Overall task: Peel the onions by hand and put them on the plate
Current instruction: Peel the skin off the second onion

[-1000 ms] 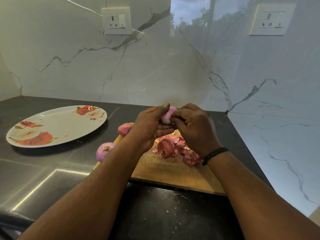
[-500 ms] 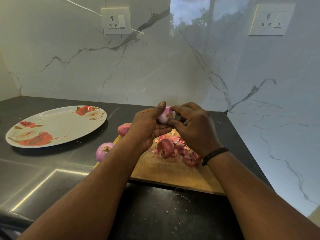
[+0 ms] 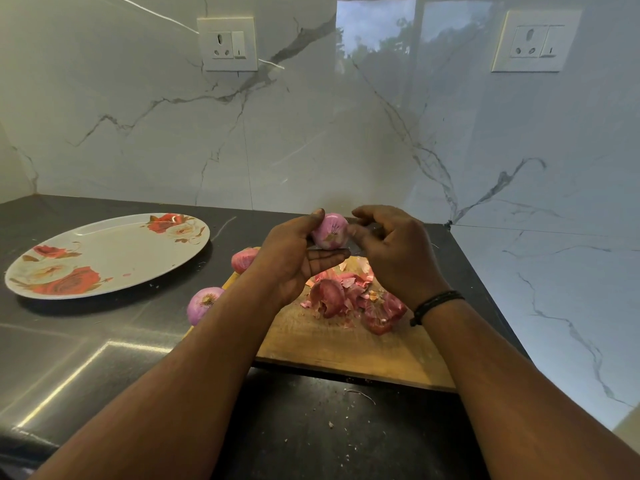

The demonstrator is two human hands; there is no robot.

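A pale pink, partly peeled onion point(image 3: 330, 231) is held above the far end of the wooden cutting board point(image 3: 346, 351). My left hand point(image 3: 294, 258) grips it between thumb and fingers. My right hand point(image 3: 398, 251) is beside it, with curled fingertips touching the onion's right side. A loose pile of reddish onion skins point(image 3: 346, 296) lies on the board under my hands. Two more onions sit at the board's left edge, one purple point(image 3: 204, 303) and one redder point(image 3: 244, 259), partly hidden by my left wrist. The white plate with red roses point(image 3: 104, 258) stands on the left with nothing on it.
The dark counter point(image 3: 86, 358) meets marble walls behind and on the right. Two wall sockets point(image 3: 227, 43) point(image 3: 535, 41) sit high on the back wall. Small skin crumbs lie on the counter in front of the board.
My right hand has drawn back to the right of the onion, so more of its pale surface shows. My left hand still holds it in about the same place.
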